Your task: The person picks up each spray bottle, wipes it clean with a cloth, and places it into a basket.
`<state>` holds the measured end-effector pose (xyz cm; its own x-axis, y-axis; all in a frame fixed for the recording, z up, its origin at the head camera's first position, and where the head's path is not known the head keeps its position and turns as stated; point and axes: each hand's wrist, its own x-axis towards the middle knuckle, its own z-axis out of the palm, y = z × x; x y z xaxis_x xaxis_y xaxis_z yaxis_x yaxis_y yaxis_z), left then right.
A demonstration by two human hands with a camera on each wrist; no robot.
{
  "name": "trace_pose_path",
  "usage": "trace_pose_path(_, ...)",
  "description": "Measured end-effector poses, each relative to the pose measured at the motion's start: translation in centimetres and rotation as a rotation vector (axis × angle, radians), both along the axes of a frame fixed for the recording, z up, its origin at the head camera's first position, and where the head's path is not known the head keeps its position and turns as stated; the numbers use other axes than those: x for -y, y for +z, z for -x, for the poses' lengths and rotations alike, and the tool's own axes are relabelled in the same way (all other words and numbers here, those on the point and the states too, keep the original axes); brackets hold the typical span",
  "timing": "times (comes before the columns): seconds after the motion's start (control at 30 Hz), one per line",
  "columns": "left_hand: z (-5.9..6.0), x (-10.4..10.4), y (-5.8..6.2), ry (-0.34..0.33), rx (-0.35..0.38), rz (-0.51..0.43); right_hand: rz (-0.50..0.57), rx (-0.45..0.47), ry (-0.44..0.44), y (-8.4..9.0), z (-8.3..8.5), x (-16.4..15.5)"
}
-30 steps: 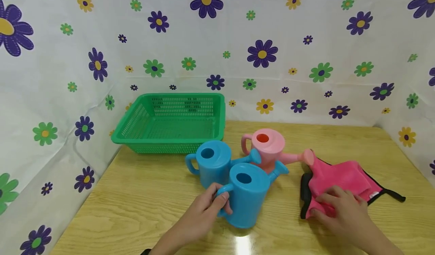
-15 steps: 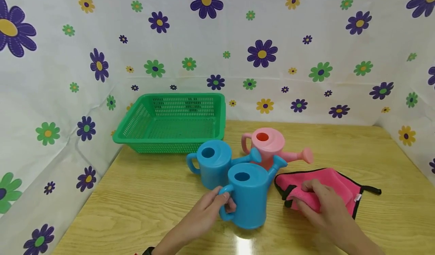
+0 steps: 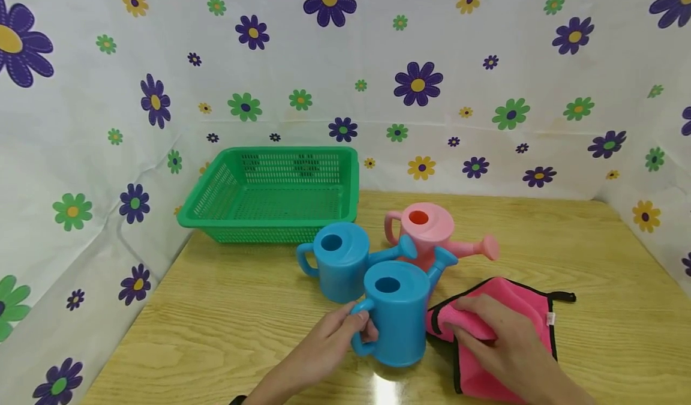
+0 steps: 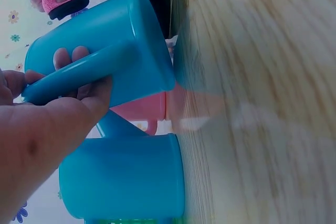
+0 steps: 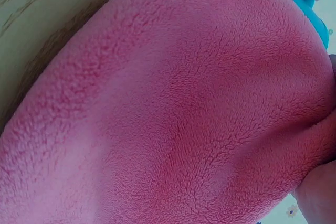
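Left hand (image 3: 340, 334) curls its fingers round the handle (image 3: 363, 350) of the nearer blue watering can (image 3: 400, 324), in front and right of the green basket (image 3: 264, 224), while the right hand (image 3: 504, 345), farther right of the basket, pinches a fold of pink cloth (image 3: 526, 303) between thumb and fingers.

Bare hands (image 3: 336, 340) (image 3: 503, 336), bare forearms (image 3: 278, 379), black band (image 3: 237, 399) on the left forearm, perhaps a strap, mostly cropped
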<state>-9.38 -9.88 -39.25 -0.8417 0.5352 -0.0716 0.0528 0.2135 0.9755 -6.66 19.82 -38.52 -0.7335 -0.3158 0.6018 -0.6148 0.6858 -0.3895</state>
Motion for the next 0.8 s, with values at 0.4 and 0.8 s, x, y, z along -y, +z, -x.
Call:
trace_pose_path(0.4, -0.02, -0.01, 0.12, -0.010, 0.000, -0.002, 0.024, -0.041, 0.068, -0.54, 0.27, 0.07)
trace_pose_path(0.8, 0.08, -0.32, 0.15, -0.001, 0.025, 0.017, 0.022, 0.014, 0.087, -0.46, 0.02, 0.08)
